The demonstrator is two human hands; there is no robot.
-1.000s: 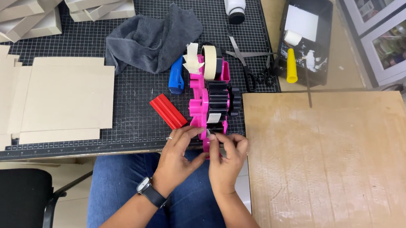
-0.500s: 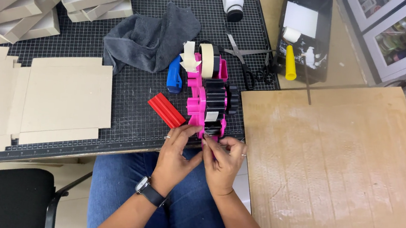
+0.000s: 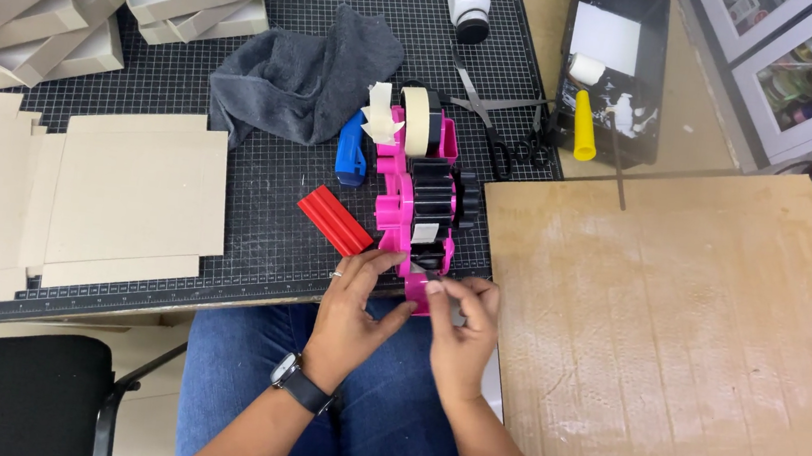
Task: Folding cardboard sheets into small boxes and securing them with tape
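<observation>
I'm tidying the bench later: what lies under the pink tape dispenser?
The pink tape dispenser sits on the black gridded cutting mat. Its near end is covered by the left hand and right hand, so nothing beneath there shows.

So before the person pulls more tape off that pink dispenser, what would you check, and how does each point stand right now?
1. Left hand steadies the pink tape dispenser: ok, it rests against the near end.
2. Right hand has the tape end pinched: cannot tell, the fingertips hide it.
3. Dispenser sits fully on the cutting mat: not ok, its near end reaches the mat's edge.
4. Red block is apart from the hands: ok, though close.
5. Scissors lie within view: ok, beside the dispenser.
</observation>
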